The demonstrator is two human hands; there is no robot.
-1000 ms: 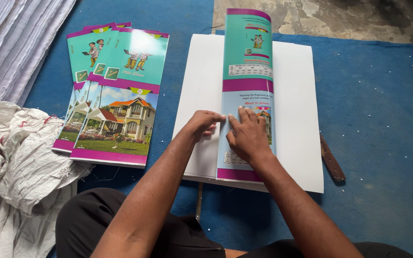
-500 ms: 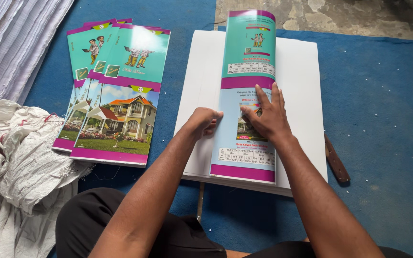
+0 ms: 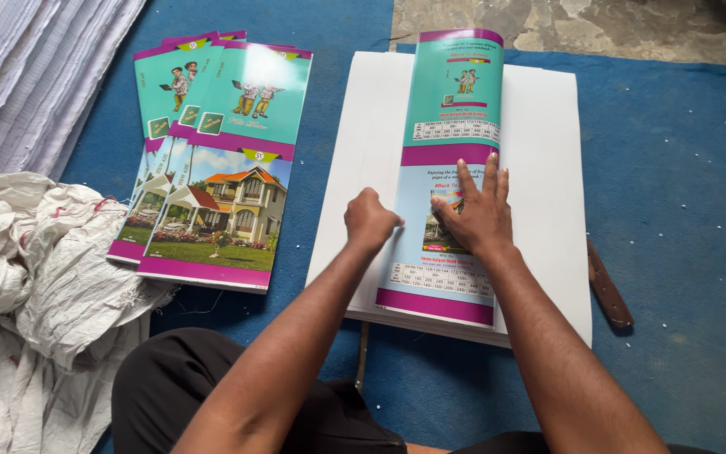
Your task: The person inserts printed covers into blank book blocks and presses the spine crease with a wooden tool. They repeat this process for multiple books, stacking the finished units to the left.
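Right hand [image 3: 476, 212] lies flat and spread, palm down, on the teal and purple printed cover [image 3: 451, 181]; the fingers are extended and grasp nothing, pressing the sheet onto the white paper stack [image 3: 548, 168] beneath. Left hand [image 3: 370, 220] is clenched into a loose fist, knuckles bearing on the cover's left edge where it meets the stack; whether anything is pinched inside the fist cannot be told. The cover rests on the middle of the stack, its long side running away from the person, its far end curling slightly upward, with white paper showing on either side. As a judgement, the cover is folded lengthwise and is being creased or seated against the stack; the fold looks formed near the hands and less settled at the far end.

Left of the stack, on the blue mat [image 3: 682, 210], lie the finished covers [image 3: 212, 168], several overlapping flat sheets with a house picture on the near half. These read as items not yet joined to paper, so most of the work appears to remain. Right of the stack, just beside its near corner, lies a dark narrow tool [image 3: 609, 286], untouched. Far left of the stack sit crumpled white woven sacks [image 3: 35, 252].
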